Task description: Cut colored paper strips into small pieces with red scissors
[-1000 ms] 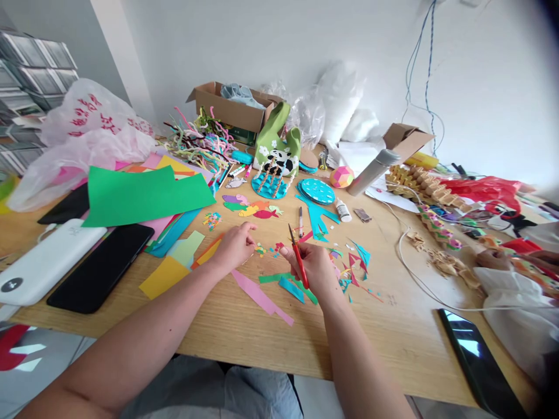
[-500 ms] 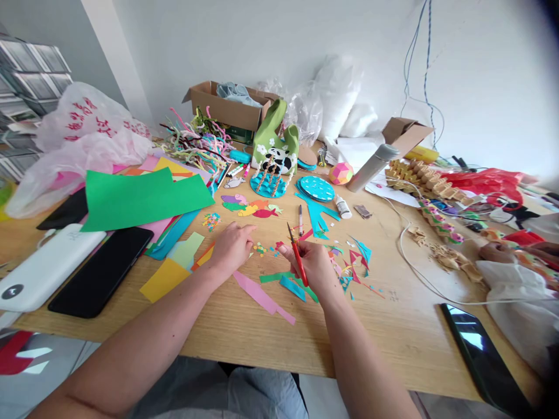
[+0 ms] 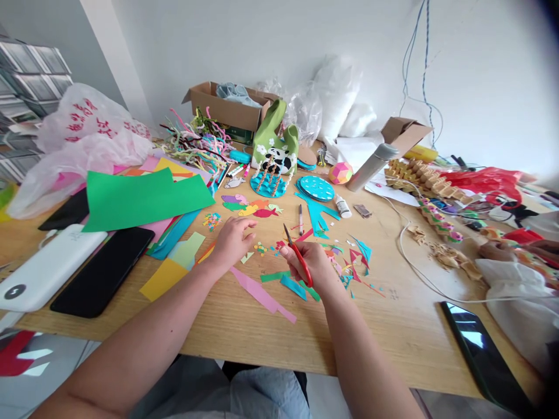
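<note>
My right hand (image 3: 318,265) holds a pair of red-handled scissors (image 3: 302,262), their dark blades pointing up and away from me. My left hand (image 3: 234,241) hovers near the table with thumb and fingers apart and nothing between them. Just beside its thumb lies a small pale green paper scrap (image 3: 247,256). Tiny yellow and green paper cut-outs (image 3: 261,248) lie between the two hands. Beyond them are colourful paper fish (image 3: 253,207). A pink paper strip (image 3: 261,293) and a blue paper piece (image 3: 293,287) rest nearer to me.
Green paper sheet (image 3: 146,198), white power bank (image 3: 48,267) and black phone (image 3: 102,272) lie left. A glue bottle (image 3: 343,206), grey flask (image 3: 374,167) and white cable (image 3: 419,285) are right. Another person's hand (image 3: 496,251) shows at far right.
My left hand's thumb and fingers have spread apart, and a pale green scrap now shows beside it. The scissors in my right hand have tilted further to the left.
</note>
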`<state>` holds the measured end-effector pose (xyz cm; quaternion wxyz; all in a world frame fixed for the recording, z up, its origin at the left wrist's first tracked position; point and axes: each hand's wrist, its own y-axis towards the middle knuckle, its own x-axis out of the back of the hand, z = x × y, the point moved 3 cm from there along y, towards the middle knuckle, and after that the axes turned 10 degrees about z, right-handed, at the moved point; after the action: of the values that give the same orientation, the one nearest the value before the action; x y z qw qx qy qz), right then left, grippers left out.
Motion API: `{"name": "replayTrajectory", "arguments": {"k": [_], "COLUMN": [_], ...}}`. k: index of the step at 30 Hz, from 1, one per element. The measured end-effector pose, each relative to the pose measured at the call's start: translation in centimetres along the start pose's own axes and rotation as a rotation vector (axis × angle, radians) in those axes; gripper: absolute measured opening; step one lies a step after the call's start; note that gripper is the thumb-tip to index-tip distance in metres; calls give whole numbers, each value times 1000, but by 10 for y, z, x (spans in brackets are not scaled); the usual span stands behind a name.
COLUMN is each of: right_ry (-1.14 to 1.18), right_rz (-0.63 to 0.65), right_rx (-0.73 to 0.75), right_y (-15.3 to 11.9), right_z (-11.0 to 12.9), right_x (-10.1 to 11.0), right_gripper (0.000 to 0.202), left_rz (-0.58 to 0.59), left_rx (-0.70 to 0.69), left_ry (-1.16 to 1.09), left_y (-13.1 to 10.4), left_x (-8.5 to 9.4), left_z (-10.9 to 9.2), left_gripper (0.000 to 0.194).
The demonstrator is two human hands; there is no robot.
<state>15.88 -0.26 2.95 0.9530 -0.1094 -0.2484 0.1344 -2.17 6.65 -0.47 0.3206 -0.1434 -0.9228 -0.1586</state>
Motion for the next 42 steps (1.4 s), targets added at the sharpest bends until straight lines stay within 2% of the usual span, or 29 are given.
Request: {"name": "replayTrajectory", "arguments": {"k": [5,10,13,17,20,22,25,28,32,42], "right_ry": [-1,17,19,17,-4,-42,-189,-355,-466,-492], "right_rz": [87,209,235,190,11,-104,-147,-188,-294,-224], "right_rx": [21,58,72,75,66,96,192,168,158,262], "right_y": [-2,-3,-4,-6,-5,-2,3,8,12,17], "right_z": [2,-2,-4,0,2,1,-3,-9,-14,-20], "right_x": [3,3,6,13,20,21,18,17,19,12], "right_gripper": [50,47,46,50,48,42,30,15,8,5], "left_rz": [-2,93,83,58,67,95,132,136,105,100], "left_rx": [26,64,56,35,-12,-40,-61,-73,-99,-132], "left_ry": [-78,-485,-554,-377,-146,0,167,280,378,379], "left_y": [-1,2,3,1,-1,-1,-1,-2,-4,-5], "left_x": [-1,-4,-3,-5,-7,-8,-9,-11,-13,-16], "left_z": [-1,2,2,1,-1,0,2,4,4,6], "left_gripper": [25,23,22,22,21,19,18,14,9,7]}}
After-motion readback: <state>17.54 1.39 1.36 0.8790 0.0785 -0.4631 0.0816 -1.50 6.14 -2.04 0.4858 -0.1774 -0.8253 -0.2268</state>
